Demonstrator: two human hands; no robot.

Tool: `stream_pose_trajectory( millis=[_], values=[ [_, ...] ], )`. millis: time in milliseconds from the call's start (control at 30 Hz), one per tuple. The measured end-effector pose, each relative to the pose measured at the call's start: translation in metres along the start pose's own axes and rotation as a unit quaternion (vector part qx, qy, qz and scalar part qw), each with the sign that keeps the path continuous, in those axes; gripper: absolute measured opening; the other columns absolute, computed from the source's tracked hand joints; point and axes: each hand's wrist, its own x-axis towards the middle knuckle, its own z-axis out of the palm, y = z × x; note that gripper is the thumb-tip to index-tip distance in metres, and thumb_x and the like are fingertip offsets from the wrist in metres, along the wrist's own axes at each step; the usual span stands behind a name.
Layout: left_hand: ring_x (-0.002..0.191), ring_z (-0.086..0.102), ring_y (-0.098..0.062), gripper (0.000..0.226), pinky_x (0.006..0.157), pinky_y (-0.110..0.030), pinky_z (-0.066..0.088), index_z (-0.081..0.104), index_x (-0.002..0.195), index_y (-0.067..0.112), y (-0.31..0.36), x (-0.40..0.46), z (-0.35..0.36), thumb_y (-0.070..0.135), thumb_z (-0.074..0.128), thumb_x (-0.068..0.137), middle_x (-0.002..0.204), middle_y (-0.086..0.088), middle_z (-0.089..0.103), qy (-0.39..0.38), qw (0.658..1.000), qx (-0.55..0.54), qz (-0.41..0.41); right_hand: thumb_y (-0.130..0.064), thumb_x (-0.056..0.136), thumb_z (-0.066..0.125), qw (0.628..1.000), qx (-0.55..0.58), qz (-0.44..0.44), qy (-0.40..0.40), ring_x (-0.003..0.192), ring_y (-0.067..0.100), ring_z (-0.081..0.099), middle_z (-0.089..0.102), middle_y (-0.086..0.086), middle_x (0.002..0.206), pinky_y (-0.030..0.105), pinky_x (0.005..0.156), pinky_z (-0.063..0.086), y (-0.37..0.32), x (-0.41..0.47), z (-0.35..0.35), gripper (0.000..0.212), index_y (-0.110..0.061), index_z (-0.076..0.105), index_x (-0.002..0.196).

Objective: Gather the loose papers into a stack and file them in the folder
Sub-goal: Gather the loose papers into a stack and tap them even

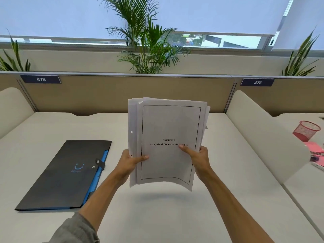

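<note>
A stack of white papers [168, 123] stands upright in the air above the desk, its sheets uneven at the top and left edges. The front sheet reads "Chapter 5, Analysis of Financial statements" inside a black border. My left hand [130, 161] grips the stack's lower left edge, thumb on the front. My right hand [197, 156] grips the lower right edge, thumb over the printed title. A black folder [68, 174] with a blue inner edge and a snap strap lies closed and flat on the desk to the left, apart from both hands.
The white desk [157, 216] is bounded by a tan partition [122, 93] at the back and cream side dividers [259, 130]. On the neighbouring desk to the right stand a red mesh cup [306, 130] and pink notes [315, 146]. Plants rise behind the partition.
</note>
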Motion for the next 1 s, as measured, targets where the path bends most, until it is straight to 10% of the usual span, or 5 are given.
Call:
stream_pose_trajectory(
  millis=[1000],
  values=[
    [0.076, 0.074, -0.013, 0.009, 0.062, -0.021, 0.057, 0.072, 0.090, 0.016, 0.018, 0.012, 0.019, 0.010, 0.069, 0.084, 0.084, 0.003, 0.078, 0.027, 0.997, -0.041, 0.052, -0.020, 0.078, 0.079, 0.983, -0.106, -0.150, -0.007, 0.071, 0.021, 0.074, 0.076, 0.001, 0.081, 0.031, 0.060, 0.061, -0.032, 0.002, 0.000, 0.009, -0.021, 0.074, 0.085]
  ],
)
